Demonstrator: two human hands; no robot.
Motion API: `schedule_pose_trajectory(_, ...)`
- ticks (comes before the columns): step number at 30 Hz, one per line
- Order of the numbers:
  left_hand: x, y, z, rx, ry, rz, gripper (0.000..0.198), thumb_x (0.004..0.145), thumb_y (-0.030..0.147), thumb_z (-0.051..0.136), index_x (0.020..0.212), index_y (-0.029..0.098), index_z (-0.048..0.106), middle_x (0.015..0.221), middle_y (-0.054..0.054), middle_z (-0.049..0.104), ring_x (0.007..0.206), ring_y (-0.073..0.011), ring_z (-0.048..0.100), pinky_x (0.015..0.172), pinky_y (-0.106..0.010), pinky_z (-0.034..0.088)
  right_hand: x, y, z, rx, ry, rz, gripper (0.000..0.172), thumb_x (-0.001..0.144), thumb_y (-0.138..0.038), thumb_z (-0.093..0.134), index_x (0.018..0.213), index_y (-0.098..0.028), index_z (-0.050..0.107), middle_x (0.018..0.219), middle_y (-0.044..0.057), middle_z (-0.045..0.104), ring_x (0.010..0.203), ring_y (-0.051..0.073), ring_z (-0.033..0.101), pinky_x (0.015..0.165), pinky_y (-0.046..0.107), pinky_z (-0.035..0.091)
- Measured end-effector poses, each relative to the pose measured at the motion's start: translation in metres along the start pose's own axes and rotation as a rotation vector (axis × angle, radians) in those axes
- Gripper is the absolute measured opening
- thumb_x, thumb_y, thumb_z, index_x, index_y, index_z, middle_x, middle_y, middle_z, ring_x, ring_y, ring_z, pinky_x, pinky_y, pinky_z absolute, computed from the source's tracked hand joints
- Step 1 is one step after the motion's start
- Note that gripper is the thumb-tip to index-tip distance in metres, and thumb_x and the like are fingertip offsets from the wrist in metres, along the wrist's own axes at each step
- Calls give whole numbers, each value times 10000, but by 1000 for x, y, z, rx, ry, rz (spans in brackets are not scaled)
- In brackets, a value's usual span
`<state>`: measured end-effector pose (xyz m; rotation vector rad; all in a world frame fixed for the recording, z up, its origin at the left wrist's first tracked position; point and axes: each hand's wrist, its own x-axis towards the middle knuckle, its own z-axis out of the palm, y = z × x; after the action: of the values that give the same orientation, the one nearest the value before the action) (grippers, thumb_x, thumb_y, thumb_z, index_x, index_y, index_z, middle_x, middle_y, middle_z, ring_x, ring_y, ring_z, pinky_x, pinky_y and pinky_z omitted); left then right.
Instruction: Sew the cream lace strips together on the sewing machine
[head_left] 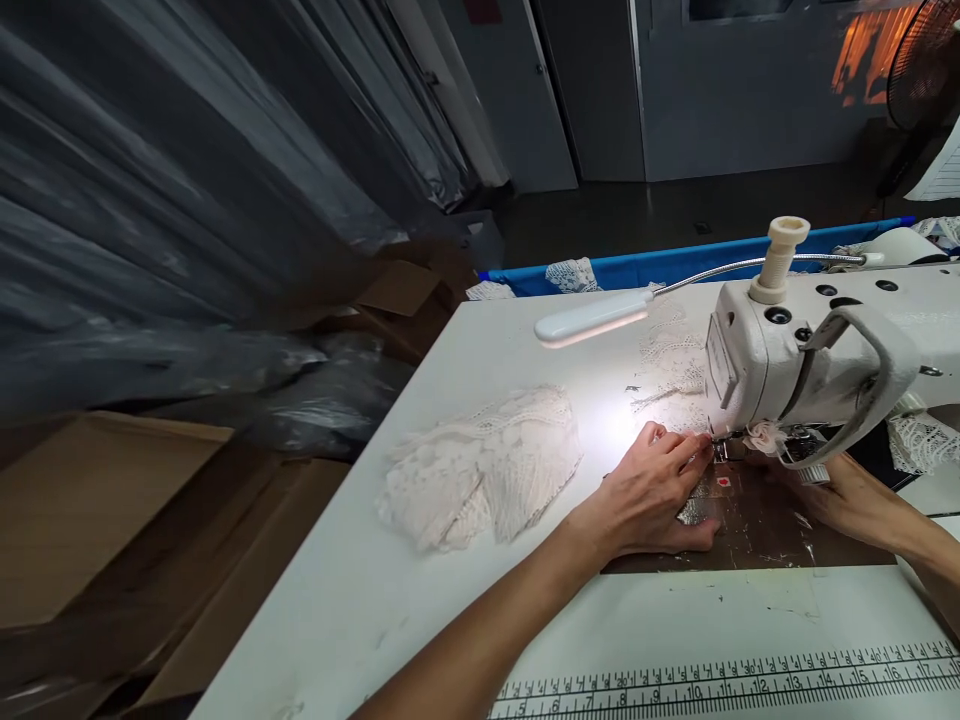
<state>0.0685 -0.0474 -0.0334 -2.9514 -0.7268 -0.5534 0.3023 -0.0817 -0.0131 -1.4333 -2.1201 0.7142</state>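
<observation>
My left hand [656, 492] rests on the brown plate [780, 545] of the sewing machine [757, 350]. Its fingers stretch toward the presser foot [724, 450], touching near the edge of white lace fabric [671, 375], while the thumb lies apart on the plate. No grip on the lace is visible. My right hand [840, 495] reaches in from the other side of the foot; the machine head and its guard hide its fingers and anything in them. A small pale pink ruffled piece [765, 436] sits by the needle area.
A heap of white lace pieces [487, 465] lies left of my hands. The white lamp [592, 318] hangs low above the table [390, 610]. A printed ruler [712, 685] runs along the front. Cardboard boxes [112, 500] stand at left; a blue cloth trough [660, 262] borders the back.
</observation>
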Motion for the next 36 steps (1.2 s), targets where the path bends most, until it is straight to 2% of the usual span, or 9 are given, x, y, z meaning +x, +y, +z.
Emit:
schedule_pose_trajectory(4, -1, 1, 1, 1, -30, -32, 529, 814, 537, 483, 1052, 82, 608, 987, -127, 609, 800, -238, 535, 724, -406, 405, 2, 14, 12, -81, 149, 36, 313, 895, -350, 383, 697, -196, 570, 688, 63, 616, 642, 204, 574, 601, 319, 489)
schedule_pose_trajectory(10, -2, 2, 0, -5, -84, -65, 578, 839, 566, 445, 1106, 74, 589, 1031, -138, 589, 849, -245, 536, 754, -408, 405, -3, -1, 9, -95, 113, 127, 350, 818, -536, 515, 797, -200, 612, 781, 72, 623, 671, 224, 586, 602, 338, 493)
schedule_pose_trajectory(14, -2, 2, -1, -21, -81, -93, 550, 861, 535, 427, 1149, 82, 548, 1074, -164, 581, 943, -287, 544, 811, -448, 410, -4, 3, 4, -24, 144, 160, 288, 815, -458, 496, 817, -206, 636, 816, 74, 645, 690, 225, 605, 570, 312, 485)
schedule_pose_trajectory(17, -1, 2, -2, -92, -69, -127, 522, 860, 483, 459, 1174, 68, 498, 1119, -183, 570, 1056, -307, 525, 924, -478, 385, -3, 13, 2, 31, 146, 191, 224, 798, -383, 510, 831, -209, 646, 738, 47, 652, 666, 217, 613, 555, 292, 480)
schedule_pose_trajectory(21, 1, 2, -5, -201, -150, -179, 528, 870, 486, 473, 1204, 78, 447, 1122, -170, 583, 1124, -303, 511, 1034, -486, 321, -2, 15, 1, 95, 221, 255, 197, 753, -371, 535, 796, -205, 632, 681, 29, 638, 624, 199, 601, 526, 276, 464)
schedule_pose_trajectory(25, 2, 12, -12, -118, -228, -262, 503, 905, 514, 439, 1176, 92, 470, 1122, -167, 590, 1122, -315, 511, 944, -463, 385, 1, 4, -2, 323, 300, 341, 271, 705, -459, 560, 779, -205, 617, 679, 38, 641, 667, 217, 624, 581, 303, 498)
schedule_pose_trajectory(29, 6, 22, -18, 107, -257, -311, 442, 950, 488, 394, 1123, 101, 518, 1047, -146, 614, 964, -290, 565, 770, -410, 424, 7, -8, -6, 655, 294, 451, 266, 633, -448, 664, 739, -214, 598, 794, 58, 679, 721, 233, 648, 545, 290, 516)
schedule_pose_trajectory(32, 18, 11, -19, 229, -325, -216, 252, 975, 237, 369, 1043, 115, 579, 937, -113, 639, 816, -235, 576, 696, -363, 404, 13, -13, -9, 816, 310, 513, 217, 605, -380, 710, 665, -225, 570, 774, 62, 676, 752, 238, 649, 508, 266, 524)
schedule_pose_trajectory(36, 37, -16, -20, 239, -396, -86, 259, 907, 48, 392, 925, 138, 634, 943, -103, 652, 856, -221, 581, 701, -329, 410, 18, -16, -12, 912, 388, 512, 172, 625, -273, 708, 647, -230, 543, 681, 27, 638, 673, 189, 637, 518, 236, 551)
